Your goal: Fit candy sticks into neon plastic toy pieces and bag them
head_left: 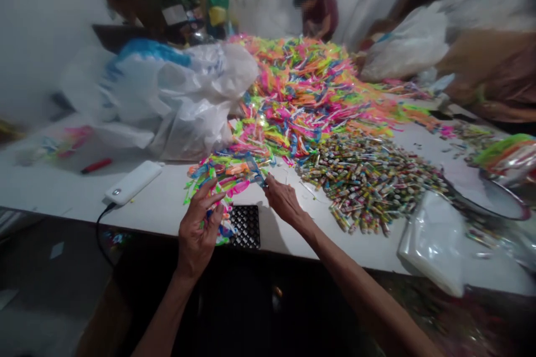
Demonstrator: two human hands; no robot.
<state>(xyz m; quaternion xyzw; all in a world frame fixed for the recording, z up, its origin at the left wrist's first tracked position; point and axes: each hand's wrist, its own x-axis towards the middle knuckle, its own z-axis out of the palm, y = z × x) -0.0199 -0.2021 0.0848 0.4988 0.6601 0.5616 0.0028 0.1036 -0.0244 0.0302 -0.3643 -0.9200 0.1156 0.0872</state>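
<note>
Bench beyond my left hand and right hand: heap of coloured strips, apparently much still unsorted. Black tray, between the hands: coloured pieces along its left, bare cells showing rightward; I judge it part-used. Right hand pinches a blue strip; left half-curls over the pieces (whether gripping, I cannot tell). Front edge just below the tray; bare bench right of it.

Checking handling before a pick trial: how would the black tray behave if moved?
The tray looks stiff, with straight edges. It's probably light, given its grid-like build. Pulled nearer the person, it might tip, since it sits at the table's edge.
</note>
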